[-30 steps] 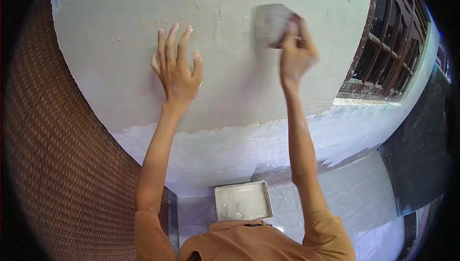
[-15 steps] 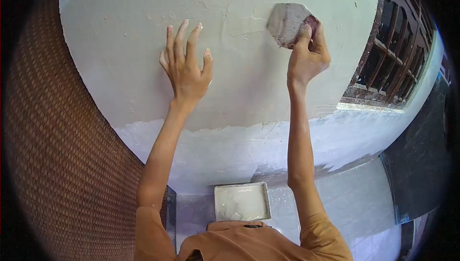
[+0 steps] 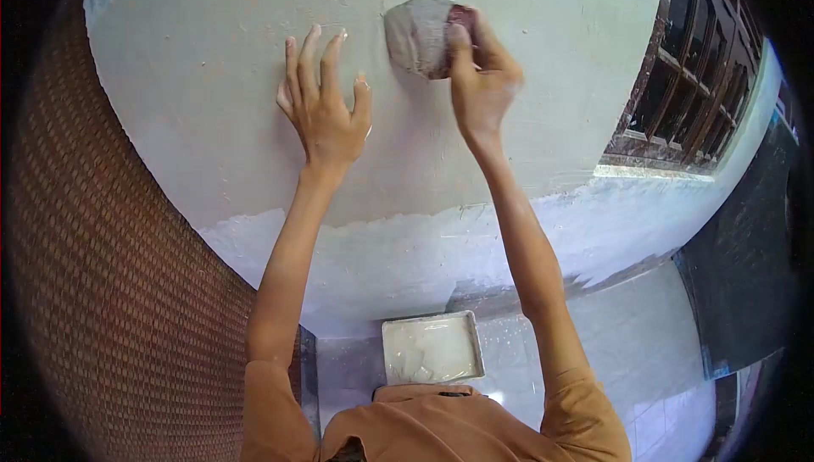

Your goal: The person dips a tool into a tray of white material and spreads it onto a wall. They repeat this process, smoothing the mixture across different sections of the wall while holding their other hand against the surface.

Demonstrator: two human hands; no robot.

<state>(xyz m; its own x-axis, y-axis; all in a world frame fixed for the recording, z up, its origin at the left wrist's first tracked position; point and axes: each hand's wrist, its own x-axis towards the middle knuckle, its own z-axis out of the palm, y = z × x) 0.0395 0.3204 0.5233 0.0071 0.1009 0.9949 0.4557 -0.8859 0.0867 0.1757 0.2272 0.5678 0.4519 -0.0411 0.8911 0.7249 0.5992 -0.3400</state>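
Note:
My right hand grips a putty scraper by its dark red edge, thumb on the near face. Its broad grey blade is smeared with pale putty and lies close against the wall. To the left, my left hand is raised at the wall with fingers spread and nothing in it. White putty marks its fingertips. Greyish putty covers the upper wall, ending in a ragged border above a whiter band.
On the floor below stands a rectangular tray of white putty, right in front of my body. A woven brown panel runs along the left. A wooden barred window is at upper right, above a dark panel.
My right hand has swept the scraper leftward across the wall, closer to my left hand. The left hand stays spread in nearly the same place.

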